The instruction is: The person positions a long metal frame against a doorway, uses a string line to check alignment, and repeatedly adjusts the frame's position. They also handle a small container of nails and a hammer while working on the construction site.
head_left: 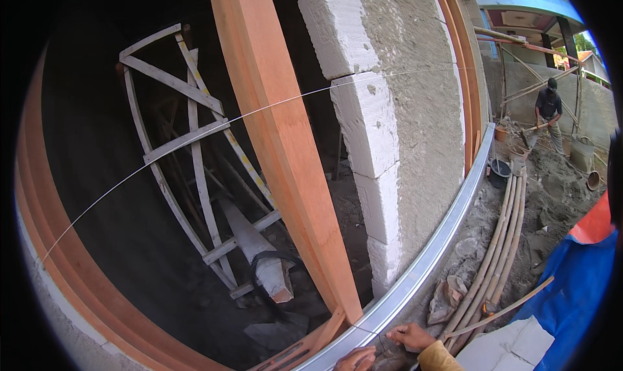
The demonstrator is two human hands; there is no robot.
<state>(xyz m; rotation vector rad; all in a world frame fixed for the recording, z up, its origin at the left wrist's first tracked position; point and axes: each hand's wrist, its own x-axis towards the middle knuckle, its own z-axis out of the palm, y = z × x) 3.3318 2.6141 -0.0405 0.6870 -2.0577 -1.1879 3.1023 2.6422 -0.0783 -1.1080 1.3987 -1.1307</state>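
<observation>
Both of my hands are at the lower edge, beside a long silvery metal channel (425, 277) that runs along the wall. My right hand (414, 337), in a yellow-brown sleeve, is closed in a pinch near the channel's outer edge. A thin dark strand (366, 330) crosses the metal toward its fingertips. My left hand (355, 360) sits lower, against the channel, with its fingers curled; the picture's edge cuts it off, and what it holds is hidden. An orange-brown wooden post (285, 131) stands just beyond the channel. A thin white string (272, 105) stretches across the opening.
White blocks (366, 124) edge the rough plastered wall. A trestle of wooden bars (188, 131) leans inside the dark opening. To the right lie several bamboo poles (503, 241), a blue tarp (571, 293) and a pale slab (509, 345). A person (549, 111) works with a shovel farther off.
</observation>
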